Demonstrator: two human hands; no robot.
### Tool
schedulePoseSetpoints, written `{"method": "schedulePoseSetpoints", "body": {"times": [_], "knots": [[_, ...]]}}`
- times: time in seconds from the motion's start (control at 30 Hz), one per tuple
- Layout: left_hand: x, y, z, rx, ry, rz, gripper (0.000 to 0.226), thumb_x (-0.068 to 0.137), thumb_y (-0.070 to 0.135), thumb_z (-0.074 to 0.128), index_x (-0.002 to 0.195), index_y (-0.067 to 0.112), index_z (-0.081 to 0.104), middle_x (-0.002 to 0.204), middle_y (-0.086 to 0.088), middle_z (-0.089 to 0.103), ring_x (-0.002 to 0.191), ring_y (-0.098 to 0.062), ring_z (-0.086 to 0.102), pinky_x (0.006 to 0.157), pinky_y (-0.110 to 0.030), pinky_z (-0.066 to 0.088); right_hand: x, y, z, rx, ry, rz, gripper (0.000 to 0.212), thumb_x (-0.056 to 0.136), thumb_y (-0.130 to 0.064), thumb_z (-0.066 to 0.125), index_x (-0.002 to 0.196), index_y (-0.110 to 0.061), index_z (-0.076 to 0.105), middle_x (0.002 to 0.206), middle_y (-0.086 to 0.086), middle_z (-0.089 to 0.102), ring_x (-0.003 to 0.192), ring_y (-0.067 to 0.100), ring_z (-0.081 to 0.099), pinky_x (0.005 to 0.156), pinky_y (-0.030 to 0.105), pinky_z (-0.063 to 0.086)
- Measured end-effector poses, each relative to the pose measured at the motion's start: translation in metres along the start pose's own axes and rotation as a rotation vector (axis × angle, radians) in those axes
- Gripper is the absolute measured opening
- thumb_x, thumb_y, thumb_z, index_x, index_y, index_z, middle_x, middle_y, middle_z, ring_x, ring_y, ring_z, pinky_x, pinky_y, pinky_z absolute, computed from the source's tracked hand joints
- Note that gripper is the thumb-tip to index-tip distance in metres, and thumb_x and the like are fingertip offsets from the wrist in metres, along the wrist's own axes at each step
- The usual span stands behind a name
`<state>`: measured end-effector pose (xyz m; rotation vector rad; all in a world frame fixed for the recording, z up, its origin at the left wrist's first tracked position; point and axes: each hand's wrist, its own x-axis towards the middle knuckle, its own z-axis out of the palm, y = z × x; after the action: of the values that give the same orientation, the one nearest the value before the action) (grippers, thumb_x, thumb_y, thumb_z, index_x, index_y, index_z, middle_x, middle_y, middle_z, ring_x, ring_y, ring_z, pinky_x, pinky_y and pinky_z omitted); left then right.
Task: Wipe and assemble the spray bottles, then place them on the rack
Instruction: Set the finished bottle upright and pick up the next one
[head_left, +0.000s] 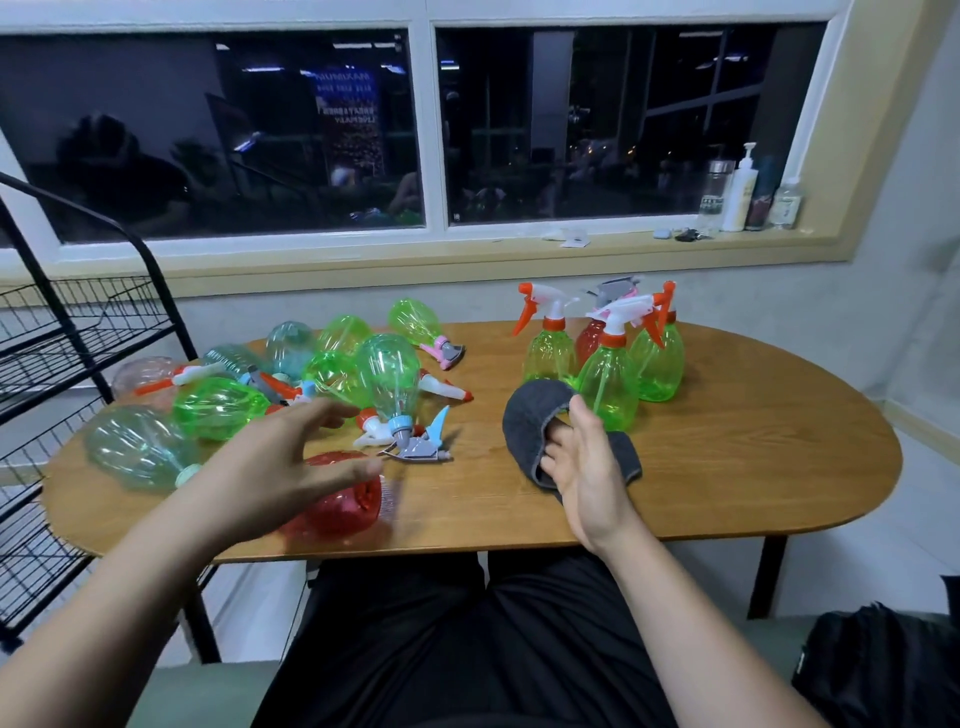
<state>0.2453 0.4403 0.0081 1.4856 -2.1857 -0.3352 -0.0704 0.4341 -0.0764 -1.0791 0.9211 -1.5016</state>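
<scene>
A red bottle (340, 506) lies on its side near the front edge of the wooden table (727, 467). My left hand (275, 467) hovers over it with fingers spread, holding nothing. My right hand (584, 462) holds a dark grey cloth (524, 421) draped over its fingers. Several green, teal and pink bottles lie in a heap (332, 374) on the table's left half, with loose trigger heads (415, 441) among them. Several assembled bottles (608, 384) stand upright at the right, just behind the cloth.
A black wire rack (62, 332) stands left of the table. The windowsill behind carries a pump bottle (740, 192), jars and keys. A black bag (883, 670) lies on the floor at the lower right. My legs are under the table's front edge.
</scene>
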Motion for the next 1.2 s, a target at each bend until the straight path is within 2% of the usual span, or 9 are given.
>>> {"method": "schedulePoseSetpoints", "body": {"times": [0.1, 0.17, 0.37, 0.53, 0.67, 0.73, 0.9, 1.07, 1.2], "knots": [[-0.010, -0.011, -0.006, -0.017, -0.076, -0.027, 0.107, 0.051, 0.100, 0.069, 0.140, 0.043, 0.057, 0.136, 0.020, 0.062, 0.124, -0.005, 0.058, 0.100, -0.033, 0.048, 0.000, -0.002, 0.000, -0.009, -0.027, 0.002, 0.057, 0.096, -0.065, 0.043, 0.138, -0.032, 0.062, 0.144, 0.005, 0.068, 0.137, 0.022, 0.061, 0.121, 0.045, 0.041], [-0.012, -0.019, -0.008, -0.007, -0.114, -0.044, 0.112, 0.045, 0.098, 0.075, 0.142, 0.046, 0.054, 0.139, 0.021, 0.060, 0.127, -0.005, 0.057, 0.106, -0.036, 0.048, -0.001, -0.003, 0.001, 0.008, -0.040, 0.009, 0.051, 0.096, -0.062, 0.039, 0.132, -0.036, 0.063, 0.140, 0.003, 0.070, 0.134, 0.020, 0.064, 0.117, 0.040, 0.044], [-0.009, -0.031, -0.009, 0.058, -0.280, -0.041, 0.117, 0.041, 0.081, 0.090, 0.144, 0.055, 0.043, 0.136, 0.027, 0.054, 0.121, -0.003, 0.060, 0.107, -0.036, 0.052, -0.001, -0.004, 0.000, 0.051, -0.050, 0.004, 0.063, 0.097, -0.064, 0.039, 0.149, -0.030, 0.050, 0.144, 0.005, 0.068, 0.135, 0.022, 0.063, 0.119, 0.042, 0.042], [-0.003, -0.036, 0.003, 0.137, -0.274, -0.051, 0.104, 0.044, 0.058, 0.097, 0.129, 0.050, 0.037, 0.119, 0.015, 0.068, 0.101, -0.005, 0.069, 0.092, -0.035, 0.060, -0.001, -0.003, -0.001, 0.048, -0.059, -0.001, 0.077, 0.097, -0.066, 0.042, 0.161, -0.023, 0.042, 0.155, 0.004, 0.058, 0.143, 0.020, 0.055, 0.127, 0.048, 0.033], [0.004, -0.030, 0.003, 0.106, -0.219, -0.059, 0.105, 0.041, 0.072, 0.096, 0.121, 0.045, 0.034, 0.109, 0.011, 0.069, 0.092, -0.007, 0.069, 0.086, -0.037, 0.059, -0.001, -0.004, 0.000, 0.034, -0.027, -0.002, 0.058, 0.096, -0.059, 0.043, 0.144, -0.030, 0.057, 0.150, 0.002, 0.063, 0.139, 0.018, 0.060, 0.121, 0.042, 0.041], [0.011, -0.024, 0.003, 0.130, -0.200, -0.030, 0.100, 0.047, 0.066, 0.096, 0.120, 0.044, 0.031, 0.113, 0.006, 0.067, 0.095, -0.011, 0.068, 0.087, -0.041, 0.059, -0.002, -0.005, 0.001, 0.031, -0.017, 0.005, 0.054, 0.095, -0.057, 0.044, 0.140, -0.031, 0.059, 0.148, 0.002, 0.065, 0.136, 0.017, 0.062, 0.118, 0.039, 0.043], [0.032, 0.004, 0.009, 0.146, -0.178, 0.077, 0.092, 0.055, 0.057, 0.100, 0.121, 0.042, 0.037, 0.121, 0.011, 0.058, 0.104, -0.013, 0.063, 0.089, -0.043, 0.057, -0.001, -0.004, 0.001, 0.016, -0.014, -0.004, 0.054, 0.096, -0.057, 0.043, 0.140, -0.032, 0.059, 0.146, 0.001, 0.066, 0.135, 0.017, 0.062, 0.119, 0.041, 0.043], [0.053, 0.037, 0.024, 0.150, -0.124, 0.136, 0.090, 0.058, 0.074, 0.091, 0.130, 0.040, 0.050, 0.117, 0.014, 0.060, 0.102, -0.009, 0.061, 0.076, -0.024, 0.049, 0.002, 0.001, -0.004, 0.005, 0.002, -0.002, 0.060, 0.096, -0.061, 0.043, 0.147, -0.031, 0.054, 0.150, 0.003, 0.063, 0.139, 0.019, 0.059, 0.125, 0.048, 0.037], [0.069, 0.054, 0.041, 0.204, -0.123, 0.164, 0.096, 0.058, 0.075, 0.089, 0.139, 0.040, 0.051, 0.120, 0.010, 0.059, 0.106, -0.016, 0.062, 0.084, -0.033, 0.053, 0.001, 0.002, -0.004, 0.024, 0.003, 0.010, 0.057, 0.095, -0.064, 0.047, 0.143, -0.033, 0.057, 0.151, 0.001, 0.062, 0.141, 0.019, 0.057, 0.126, 0.049, 0.036]]}}
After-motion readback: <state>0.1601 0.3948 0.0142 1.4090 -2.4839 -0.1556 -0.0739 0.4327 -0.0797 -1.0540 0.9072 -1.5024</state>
